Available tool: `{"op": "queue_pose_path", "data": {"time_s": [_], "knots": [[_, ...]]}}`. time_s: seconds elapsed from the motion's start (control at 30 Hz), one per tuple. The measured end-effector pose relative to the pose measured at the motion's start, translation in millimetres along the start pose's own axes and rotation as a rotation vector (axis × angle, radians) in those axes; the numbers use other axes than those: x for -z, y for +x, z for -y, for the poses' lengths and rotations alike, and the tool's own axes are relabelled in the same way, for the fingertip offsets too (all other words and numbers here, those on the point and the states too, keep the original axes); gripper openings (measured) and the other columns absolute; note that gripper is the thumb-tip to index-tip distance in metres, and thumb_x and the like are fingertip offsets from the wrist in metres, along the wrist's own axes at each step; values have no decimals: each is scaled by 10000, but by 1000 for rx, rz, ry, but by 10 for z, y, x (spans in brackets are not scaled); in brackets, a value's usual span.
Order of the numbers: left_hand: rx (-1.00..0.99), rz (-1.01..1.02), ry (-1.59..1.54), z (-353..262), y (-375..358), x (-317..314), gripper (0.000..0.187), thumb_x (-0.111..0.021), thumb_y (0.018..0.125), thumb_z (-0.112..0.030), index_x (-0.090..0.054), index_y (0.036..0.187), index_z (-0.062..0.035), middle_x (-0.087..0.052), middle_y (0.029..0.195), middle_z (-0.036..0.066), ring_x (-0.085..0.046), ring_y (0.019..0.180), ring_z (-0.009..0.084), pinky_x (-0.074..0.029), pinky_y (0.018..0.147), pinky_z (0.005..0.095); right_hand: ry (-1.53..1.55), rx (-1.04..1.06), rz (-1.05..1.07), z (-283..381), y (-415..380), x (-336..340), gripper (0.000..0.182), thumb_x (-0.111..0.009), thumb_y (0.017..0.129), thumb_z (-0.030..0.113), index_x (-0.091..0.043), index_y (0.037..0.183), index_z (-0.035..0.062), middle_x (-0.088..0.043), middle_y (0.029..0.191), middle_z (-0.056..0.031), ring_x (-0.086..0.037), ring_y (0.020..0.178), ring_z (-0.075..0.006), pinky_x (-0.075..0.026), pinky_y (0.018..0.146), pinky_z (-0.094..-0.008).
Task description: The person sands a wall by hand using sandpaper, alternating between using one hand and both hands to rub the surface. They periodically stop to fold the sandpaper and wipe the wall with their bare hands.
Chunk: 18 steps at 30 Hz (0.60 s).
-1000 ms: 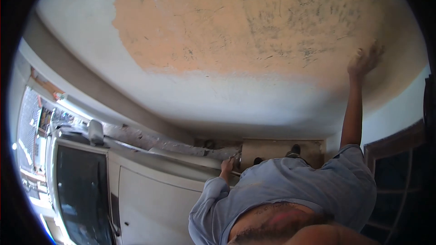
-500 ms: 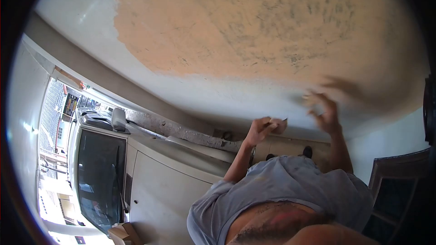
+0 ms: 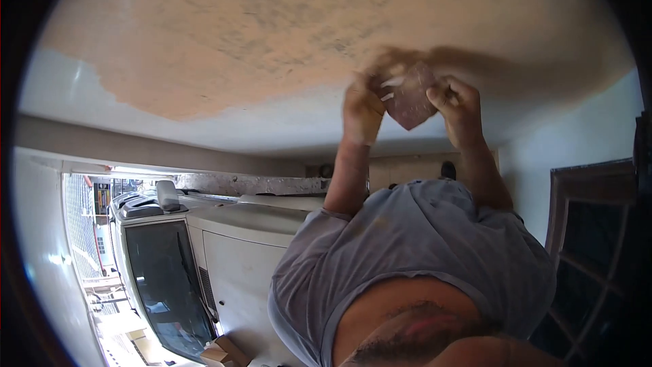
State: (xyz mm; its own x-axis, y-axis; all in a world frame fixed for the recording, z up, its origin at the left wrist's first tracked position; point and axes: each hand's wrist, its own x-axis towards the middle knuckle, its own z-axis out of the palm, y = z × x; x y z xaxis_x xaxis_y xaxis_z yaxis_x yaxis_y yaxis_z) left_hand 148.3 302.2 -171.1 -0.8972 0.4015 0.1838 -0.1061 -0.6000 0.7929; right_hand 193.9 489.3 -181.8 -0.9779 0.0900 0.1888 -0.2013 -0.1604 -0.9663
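Note:
A small reddish-brown sheet (image 3: pixel 411 98), like sandpaper, is between my two hands in front of the wall, one corner pointing down. My right hand (image 3: pixel 458 109) pinches its right edge between thumb and fingers. At its left edge is my left hand (image 3: pixel 363 112), with bent fingers closed on the sheet and partly blurred. Behind them, the wall (image 3: pixel 272 41) carries a large orange-tan coat with dark scuffs over a paler surface. A shadow of the hands falls on that coat.
A white vehicle (image 3: pixel 248 258) with a dark windshield stands at the lower left, near an open cardboard box (image 3: pixel 224 352). A dark-framed glass door or window (image 3: pixel 591 231) is at the right. A dark shoe (image 3: pixel 448 170) shows on the floor beyond the grey shirt (image 3: pixel 414 231).
Both hands have risen toward the wall and come together at the brown sheet, which now faces the camera more broadly. The view has turned, shifting the coated patch left.

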Motion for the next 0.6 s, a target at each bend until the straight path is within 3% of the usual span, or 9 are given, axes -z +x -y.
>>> {"op": "queue_pose_path", "data": {"time_s": [0.03,0.1,0.2,0.3,0.4,0.47,0.57,0.6], "knots": [[15,-2,-10,-25,30,-20,594,-327,1007,-477,-471,1309,14,-546,1271,202,-539,1157,258,-432,959,421,198,54,-4,2,-3,31,92,-658,864,71,-621,883,-10,-605,816,-14,-538,771,-79,-441,722,-254],[-57,109,-327,-64,62,-42,762,-263,965,-601,-305,1443,-8,-397,1417,265,-441,1276,391,-405,1008,499,248,43,-44,149,-40,27,111,-651,871,60,-622,944,-17,-620,858,-34,-556,819,-91,-449,765,-263],[-5,168,-584,-42,45,-101,851,-287,930,-658,-196,1491,-25,-312,1467,278,-368,1323,440,-355,1055,537,308,30,-55,148,-99,113,207,-635,881,36,-600,1071,-38,-638,942,-72,-582,907,-117,-466,829,-282],[-41,262,-724,22,37,-189,873,-292,923,-667,-159,1495,-21,-295,1474,283,-333,1337,461,-322,1068,571,389,27,-21,92,-119,175,281,-617,884,10,-565,1154,-51,-639,995,-96,-589,952,-135,-475,848,-293],[-159,381,-606,-44,84,-232,879,-291,926,-663,-124,1499,-18,-326,1456,285,-358,1329,446,-325,1056,594,499,30,1,71,-146,260,316,-607,884,-5,-543,1189,-52,-635,1020,-106,-591,956,-143,-478,846,-294],[-445,324,-227,-295,206,-74,831,-325,940,-625,-177,1488,-18,-351,1441,285,-440,1271,439,-401,1020,553,533,42,4,68,-144,347,337,-607,882,-7,-532,1207,-51,-633,1033,-112,-594,955,-147,-480,847,-297],[-1631,-348,1215,-1165,574,-133,632,-457,973,-401,-331,1398,49,-430,1360,304,-502,1223,398,-410,1031,536,532,55,-14,43,-226,489,360,-607,884,0,-524,1231,-46,-630,1054,-121,-600,965,-153,-488,864,-298],[-1739,-482,1519,-1507,593,-192,599,-446,975,-366,-356,1380,66,-398,1376,307,-431,1289,386,-372,1066,539,507,60,-50,37,-261,524,381,-605,891,14,-508,1255,-42,-629,1056,-120,-602,971,-154,-494,871,-300]]}}
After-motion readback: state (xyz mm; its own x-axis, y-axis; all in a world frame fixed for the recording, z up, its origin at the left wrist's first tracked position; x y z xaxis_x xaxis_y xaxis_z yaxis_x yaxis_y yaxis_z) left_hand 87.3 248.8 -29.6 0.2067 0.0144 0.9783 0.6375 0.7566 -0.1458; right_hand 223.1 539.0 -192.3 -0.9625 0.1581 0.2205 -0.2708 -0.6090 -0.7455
